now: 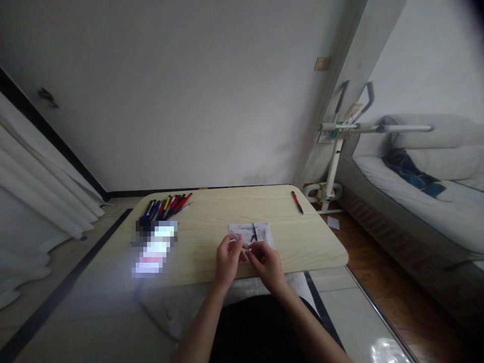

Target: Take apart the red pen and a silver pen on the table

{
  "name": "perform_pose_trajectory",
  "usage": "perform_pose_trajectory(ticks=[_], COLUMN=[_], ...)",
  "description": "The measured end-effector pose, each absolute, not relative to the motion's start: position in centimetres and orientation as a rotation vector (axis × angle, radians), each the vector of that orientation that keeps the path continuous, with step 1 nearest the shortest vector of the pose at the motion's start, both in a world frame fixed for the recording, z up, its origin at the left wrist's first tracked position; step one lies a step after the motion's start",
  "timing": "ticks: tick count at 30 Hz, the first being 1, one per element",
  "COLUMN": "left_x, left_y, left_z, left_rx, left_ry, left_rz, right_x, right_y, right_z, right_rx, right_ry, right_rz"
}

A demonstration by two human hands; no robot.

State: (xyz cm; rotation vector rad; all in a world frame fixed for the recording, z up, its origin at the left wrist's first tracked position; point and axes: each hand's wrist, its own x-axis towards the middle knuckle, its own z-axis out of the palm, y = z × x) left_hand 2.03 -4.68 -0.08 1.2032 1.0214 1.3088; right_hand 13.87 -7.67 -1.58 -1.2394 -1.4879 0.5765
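My left hand [228, 256] and my right hand [265, 259] meet over the near edge of the table, fingers closed in a pinch. Between them is a slim clear pen barrel [234, 235], slanting down toward the right hand. A small white piece shows at the right fingertips, too small to name. Just beyond the hands lies a sheet of paper [244, 229] with dark marks on it. Thin black pen parts [254, 232] rest on the sheet.
A bunch of pens [166, 205] lies at the table's left back. A red and black pen [297, 202] sits at the right back. A lit, blurred-out screen [155, 249] is on the left. Beyond the pale wooden table [212, 206] stand a white exercise frame [333, 161] and a sofa.
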Motion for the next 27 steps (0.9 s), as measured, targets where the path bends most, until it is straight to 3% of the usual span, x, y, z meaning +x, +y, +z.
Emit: perform_pose_trajectory(ticks=[27], left_x=[2.04], left_y=[-4.41], left_z=[-0.34], left_rx=[1.156], left_ry=[1.013], left_rz=[1.29], right_x=[13.9], right_y=[-7.69], right_z=[-1.61], right_rx=[-1.257], right_ry=[-1.526], right_rz=[0.616])
